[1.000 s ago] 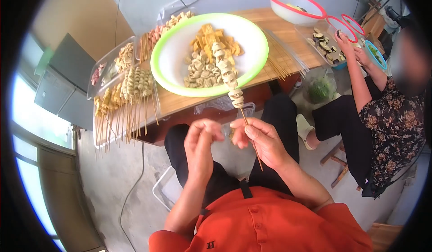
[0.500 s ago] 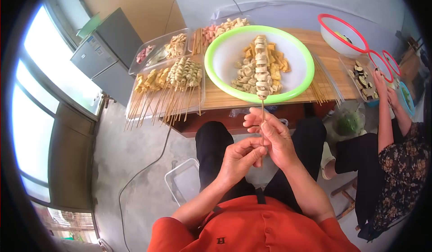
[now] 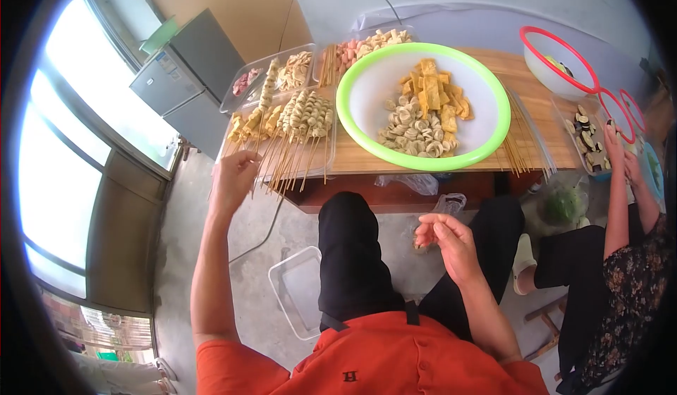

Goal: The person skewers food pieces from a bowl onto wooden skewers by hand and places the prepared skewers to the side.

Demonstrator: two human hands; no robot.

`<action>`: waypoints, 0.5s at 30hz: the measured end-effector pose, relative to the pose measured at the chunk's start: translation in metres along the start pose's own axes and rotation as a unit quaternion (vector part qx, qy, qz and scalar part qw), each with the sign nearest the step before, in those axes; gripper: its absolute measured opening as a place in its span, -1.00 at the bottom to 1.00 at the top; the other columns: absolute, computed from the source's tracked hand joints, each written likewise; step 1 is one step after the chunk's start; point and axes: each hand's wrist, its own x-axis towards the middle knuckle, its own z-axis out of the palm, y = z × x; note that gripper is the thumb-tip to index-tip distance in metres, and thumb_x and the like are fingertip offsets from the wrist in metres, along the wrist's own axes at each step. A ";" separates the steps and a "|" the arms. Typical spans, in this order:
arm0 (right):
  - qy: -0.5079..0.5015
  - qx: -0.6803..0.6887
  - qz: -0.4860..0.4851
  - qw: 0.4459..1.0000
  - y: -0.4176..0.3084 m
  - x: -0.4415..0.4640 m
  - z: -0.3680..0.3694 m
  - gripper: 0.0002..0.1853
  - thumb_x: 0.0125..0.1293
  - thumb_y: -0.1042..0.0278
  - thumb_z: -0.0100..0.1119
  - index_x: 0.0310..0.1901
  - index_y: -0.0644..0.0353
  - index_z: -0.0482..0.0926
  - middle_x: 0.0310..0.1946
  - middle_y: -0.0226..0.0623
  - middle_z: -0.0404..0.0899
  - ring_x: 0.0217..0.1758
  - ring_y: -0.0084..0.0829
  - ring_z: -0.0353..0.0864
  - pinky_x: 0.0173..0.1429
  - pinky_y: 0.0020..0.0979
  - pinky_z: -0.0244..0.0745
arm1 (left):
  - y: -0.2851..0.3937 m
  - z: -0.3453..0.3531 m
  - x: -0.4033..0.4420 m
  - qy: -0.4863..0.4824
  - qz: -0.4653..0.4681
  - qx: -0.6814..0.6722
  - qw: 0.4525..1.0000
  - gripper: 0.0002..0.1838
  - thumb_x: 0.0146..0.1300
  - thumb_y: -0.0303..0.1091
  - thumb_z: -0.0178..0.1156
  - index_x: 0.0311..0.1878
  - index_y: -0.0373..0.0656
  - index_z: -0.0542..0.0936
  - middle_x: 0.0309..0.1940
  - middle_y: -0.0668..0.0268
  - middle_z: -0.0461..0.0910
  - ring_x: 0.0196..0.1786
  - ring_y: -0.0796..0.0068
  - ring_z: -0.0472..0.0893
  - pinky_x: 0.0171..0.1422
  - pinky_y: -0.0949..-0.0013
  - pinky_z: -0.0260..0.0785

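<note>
My left hand [image 3: 236,173] is closed around the bare lower end of a bamboo skewer threaded with pale rolled pieces [image 3: 268,85]. It holds this skewer tilted over the left tray [image 3: 330,157], where several filled skewers [image 3: 305,116] lie side by side with their sticks toward me. My right hand [image 3: 449,243] hovers above my thigh, fingers loosely bent and holding nothing I can see. In front of me stands a white bowl with a green rim [image 3: 504,124], containing loose pale rolls [image 3: 416,131] and golden tofu strips [image 3: 431,88].
Bare bamboo sticks [image 3: 520,138] lie right of the bowl. Trays with pink pieces [image 3: 245,81] and pale slices [image 3: 295,69] stand at the back left. At right, another person's hands [image 3: 620,155] are beside a tray of eggplant pieces [image 3: 584,138]. A clear bin [image 3: 282,289] sits on the floor.
My hands have separated. The left has carried the filled skewer from in front of the bowl to the left tray; the right has let go of the stick and moved slightly right and down.
</note>
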 end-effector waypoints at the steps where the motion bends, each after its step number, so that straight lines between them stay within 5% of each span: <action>1: -0.001 0.002 0.001 1.000 0.001 -0.001 -0.001 -0.68 0.51 0.23 0.00 0.03 0.30 0.60 -0.22 -0.29 0.66 -0.21 -0.50 0.63 -0.05 -0.46 0.48 | -0.007 -0.001 0.010 -0.001 -0.001 0.001 1.000 -0.79 0.16 -0.39 0.20 -0.20 -0.29 0.69 -0.63 0.31 0.55 -0.57 0.57 0.50 -0.41 0.42 0.36; 3: -0.001 0.003 0.000 1.000 0.002 -0.003 -0.003 -0.69 0.51 0.24 0.00 0.03 0.30 0.60 -0.23 -0.29 0.65 -0.22 -0.50 0.63 -0.05 -0.46 0.49 | -0.022 0.002 0.029 -0.001 0.025 0.120 0.993 -0.80 0.09 -0.36 0.22 -0.26 -0.24 0.70 -0.60 0.18 0.59 -0.51 0.39 0.58 -0.31 0.31 0.42; 7: 0.012 0.007 0.006 1.000 0.001 -0.005 -0.006 -0.70 0.50 0.26 0.01 0.00 0.31 0.61 -0.25 -0.29 0.65 -0.25 -0.49 0.63 -0.08 -0.44 0.52 | -0.051 0.019 0.052 -0.005 0.073 0.136 0.988 -0.81 0.12 -0.40 0.18 -0.26 -0.28 0.68 -0.63 0.24 0.59 -0.59 0.52 0.57 -0.46 0.36 0.38; 12: 0.022 0.005 0.005 1.000 0.005 -0.006 -0.013 -0.70 0.50 0.26 0.01 -0.01 0.31 0.61 -0.27 -0.30 0.64 -0.27 -0.49 0.63 -0.10 -0.44 0.54 | -0.045 0.033 0.048 -0.022 0.049 0.241 0.969 -0.80 0.09 -0.34 0.25 -0.22 -0.14 0.71 -0.56 0.14 0.62 -0.47 0.25 0.64 -0.29 0.23 0.45; 15: 0.018 0.004 0.008 1.000 0.006 -0.005 -0.013 -0.70 0.51 0.25 0.00 -0.01 0.30 0.62 -0.28 -0.30 0.64 -0.28 -0.50 0.63 -0.10 -0.44 0.54 | -0.030 0.032 0.037 -0.027 0.030 0.221 0.974 -0.76 0.06 -0.40 0.21 -0.19 -0.23 0.69 -0.45 -0.02 0.64 -0.34 0.04 0.65 -0.19 0.15 0.45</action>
